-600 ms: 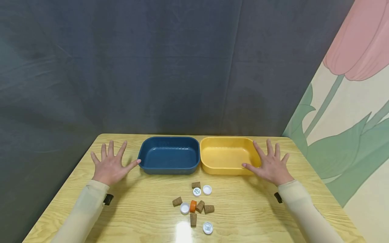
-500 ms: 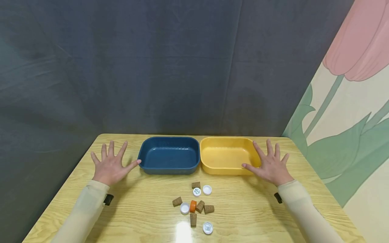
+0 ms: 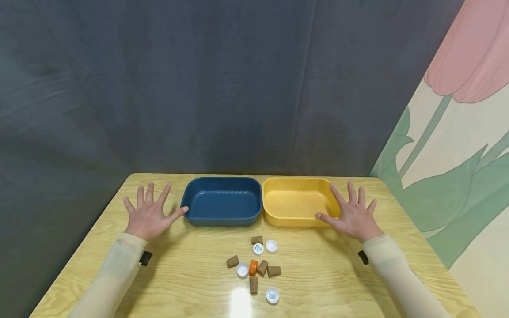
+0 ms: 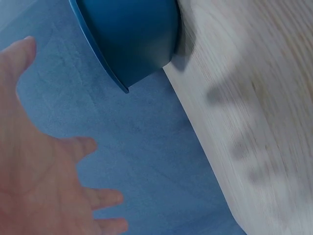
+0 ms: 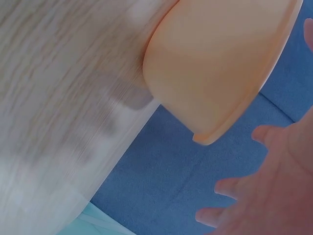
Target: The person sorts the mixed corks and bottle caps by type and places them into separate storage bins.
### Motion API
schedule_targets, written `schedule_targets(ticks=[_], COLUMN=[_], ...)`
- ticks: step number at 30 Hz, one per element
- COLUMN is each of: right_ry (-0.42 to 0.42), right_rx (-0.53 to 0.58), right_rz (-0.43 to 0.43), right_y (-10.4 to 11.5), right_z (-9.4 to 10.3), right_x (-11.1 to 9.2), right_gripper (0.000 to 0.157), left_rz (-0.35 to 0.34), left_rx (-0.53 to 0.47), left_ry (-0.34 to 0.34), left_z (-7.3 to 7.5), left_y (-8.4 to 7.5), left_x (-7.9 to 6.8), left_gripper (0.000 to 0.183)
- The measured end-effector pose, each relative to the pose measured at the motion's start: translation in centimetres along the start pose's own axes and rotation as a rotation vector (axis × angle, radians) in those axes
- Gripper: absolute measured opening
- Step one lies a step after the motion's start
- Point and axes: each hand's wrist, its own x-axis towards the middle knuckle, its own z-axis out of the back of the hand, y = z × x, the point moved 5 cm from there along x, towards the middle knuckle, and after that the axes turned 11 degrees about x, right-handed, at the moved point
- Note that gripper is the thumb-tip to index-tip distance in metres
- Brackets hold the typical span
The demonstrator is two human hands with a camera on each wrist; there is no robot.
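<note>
Head view shows the left hand (image 3: 148, 216) shifted slightly inward, its thumb now lying a touch further over the near left corner of the blue tray (image 3: 221, 221), while the right hand (image 3: 355, 217) has hardly moved beside the yellow tray (image 3: 296, 222). Nothing on the table (image 3: 191, 274) has changed place, so the work looks no further along. Each hand's grip is open, fingers spread wide and holding nothing; the wrist views show both hands apart from the trays, with finger shadows on the wood.

Five corks (image 3: 253, 285) and five caps lie loosely grouped on the near side of the trays, between the forearms. The corks are brown, speckled and slightly tapered, all tipped on their sides. Four white caps (image 3: 242, 270) are round and shallow, at least two with the hollow side up; one bears greenish marks too small to read. The orange cap (image 3: 253, 267) seems to rest on its side, just beside a cork. Both trays look like smooth plastic, rounded at the corners with a thin lip, and stand side by side. Pale wood grain runs across the table; behind it hangs a dark, faintly creased cloth (image 3: 222, 88).
</note>
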Motion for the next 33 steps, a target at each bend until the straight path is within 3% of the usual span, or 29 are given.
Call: schedule_targets(ticks=[5, 11, 15, 19, 22, 26, 29, 33], right_ry=[-0.027, -0.043, 0.01, 0.124, 0.232, 0.358, 0.391, 0.401], right_rx=[0.058, 0.242, 0.402, 0.522, 0.558, 0.554, 0.535, 0.527], right_rz=[0.053, 0.153, 0.222, 0.302, 0.334, 0.339, 0.364, 0.414], right_y=[0.7, 2.9, 5.5, 8.1, 9.5, 10.5, 11.1, 11.8], right_z=[-0.1, -0.1, -0.6, -2.0, -3.7, -6.5, -8.0, -9.3], right_x=[0.2, -0.1, -0.9, -1.8, -2.5, -3.0, -3.1, -2.9], right_gripper=[0.1, 0.083, 0.061, 0.043, 0.045, 0.061, 0.066, 0.06], left_rz=[0.009, -0.005, -0.014, -0.001, 0.004, 0.0, -0.007, -0.003], left_rx=[-0.034, -0.187, -0.258, -0.302, -0.341, -0.389, -0.413, -0.423], left_ry=[0.025, 0.15, 0.188, 0.196, 0.2, 0.208, 0.212, 0.22], left_z=[0.0, 0.0, -0.2, -0.6, -1.1, -1.7, -2.0, -2.5], left_y=[-0.2, -0.8, -1.3, -1.7, -2.0, -2.7, -3.1, -2.8], left_x=[0.0, 0.5, 1.0, 1.5, 1.9, 2.4, 2.7, 2.2], left_gripper=[0.097, 0.084, 0.079, 0.074, 0.066, 0.057, 0.054, 0.052])
